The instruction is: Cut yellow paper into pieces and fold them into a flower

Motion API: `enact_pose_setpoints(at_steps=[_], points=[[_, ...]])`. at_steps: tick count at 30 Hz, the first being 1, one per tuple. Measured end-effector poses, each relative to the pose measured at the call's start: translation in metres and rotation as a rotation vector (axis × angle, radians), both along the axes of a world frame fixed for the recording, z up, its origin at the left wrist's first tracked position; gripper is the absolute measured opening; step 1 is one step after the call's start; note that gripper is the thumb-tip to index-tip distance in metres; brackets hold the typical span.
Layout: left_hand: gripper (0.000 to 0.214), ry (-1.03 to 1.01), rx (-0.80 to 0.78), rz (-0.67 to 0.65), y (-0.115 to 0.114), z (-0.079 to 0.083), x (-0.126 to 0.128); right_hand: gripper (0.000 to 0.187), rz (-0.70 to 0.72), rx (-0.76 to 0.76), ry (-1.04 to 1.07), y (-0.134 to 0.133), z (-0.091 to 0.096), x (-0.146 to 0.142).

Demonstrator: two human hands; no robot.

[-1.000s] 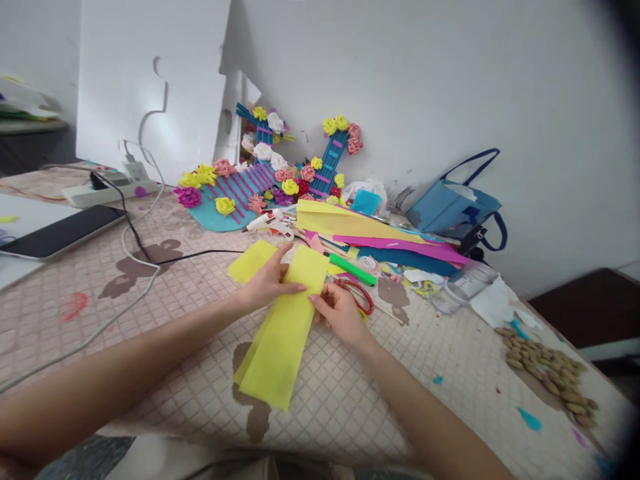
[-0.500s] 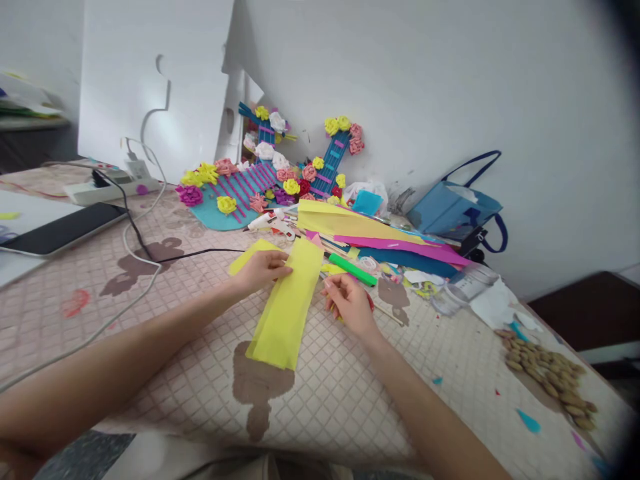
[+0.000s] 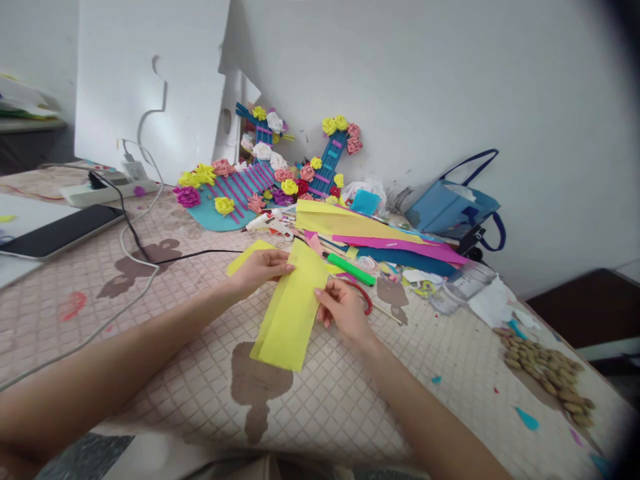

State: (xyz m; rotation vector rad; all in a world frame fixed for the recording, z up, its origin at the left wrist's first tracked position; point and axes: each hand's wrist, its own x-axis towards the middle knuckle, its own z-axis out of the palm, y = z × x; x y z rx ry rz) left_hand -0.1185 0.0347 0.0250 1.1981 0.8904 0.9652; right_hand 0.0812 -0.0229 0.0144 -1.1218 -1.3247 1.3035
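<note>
Two overlapping layers of a yellow crepe paper strip [image 3: 293, 320] hang slanted above the table in front of me. My left hand [image 3: 263, 270] pinches its left edge near the top, thumb and fingers closed. On the opposite edge, my right hand [image 3: 343, 307] grips the paper between thumb and fingertips. Another yellow paper piece [image 3: 245, 255] lies behind my left hand. Just beyond my right hand rest red-handled scissors [image 3: 369, 300], partly hidden by it, and a bright green marker [image 3: 351, 269].
Behind stand paper-flower decorations [image 3: 225, 190], a white glue gun [image 3: 270, 224] and stacked coloured paper [image 3: 360, 223]. A blue bag [image 3: 453, 207] leans at the wall. Brown nuts [image 3: 545, 373] lie right; a power strip [image 3: 107, 191], cables and a black tablet [image 3: 65, 230] are left.
My right hand has moved left and taken hold of the yellow paper's right edge. The paper has spread wider, and the red scissor handle shows more. My left hand keeps its pinch.
</note>
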Motion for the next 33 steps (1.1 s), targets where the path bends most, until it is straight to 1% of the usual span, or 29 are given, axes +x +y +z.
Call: enact_pose_setpoints(at_steps=[2,4,6,7,10,11,12,13,15,16,18,19,23,26,29,33], points=[[0.043,0.025,0.002,0.026,0.005,-0.002,-0.004,0.029,-0.048,0.054,-0.033,0.001,0.003,0.003],[0.046,0.1,0.015,0.073,0.012,-0.005,-0.009,0.029,-0.089,0.076,-0.038,0.002,0.005,0.007],[0.052,0.214,0.086,0.135,0.017,-0.008,-0.014,0.028,-0.116,0.082,-0.032,0.003,0.007,0.01],[0.054,0.27,0.166,0.178,0.019,-0.009,-0.016,0.027,-0.121,0.085,-0.034,0.004,0.007,0.011],[0.057,0.441,0.491,0.348,0.015,-0.006,-0.015,0.026,-0.118,0.086,-0.032,0.004,0.005,0.012],[0.055,0.49,0.572,0.384,0.011,-0.004,-0.013,0.025,-0.114,0.085,-0.024,0.004,0.005,0.011],[0.051,0.522,0.607,0.385,0.007,-0.003,-0.01,0.025,-0.106,0.084,-0.014,0.004,0.004,0.011],[0.046,0.526,0.597,0.342,0.002,-0.001,-0.006,0.025,-0.093,0.086,-0.003,0.004,0.004,0.01],[0.036,0.499,0.482,0.185,-0.007,0.0,0.002,0.024,-0.058,0.101,0.012,0.003,0.004,0.009],[0.035,0.475,0.417,0.103,-0.011,0.0,0.006,0.024,-0.043,0.111,0.016,0.003,0.004,0.008],[0.036,0.407,0.306,0.011,-0.017,-0.001,0.012,0.023,-0.02,0.125,0.018,0.002,0.005,0.007],[0.036,0.372,0.261,-0.013,-0.018,-0.001,0.014,0.023,-0.014,0.129,0.017,0.001,0.006,0.006],[0.028,0.249,0.159,-0.017,-0.02,0.0,0.016,0.023,0.015,0.136,-0.007,0.0,0.007,0.004],[0.025,0.151,0.09,0.0,-0.021,0.002,0.016,0.021,0.005,0.146,-0.031,0.0,0.006,0.004],[0.023,-0.01,-0.041,0.004,-0.023,0.001,0.018,0.018,-0.014,0.158,-0.027,-0.001,0.007,0.003],[0.025,-0.222,-0.21,0.003,-0.026,-0.001,0.021,0.014,-0.019,0.172,0.034,-0.003,0.008,0.001]])
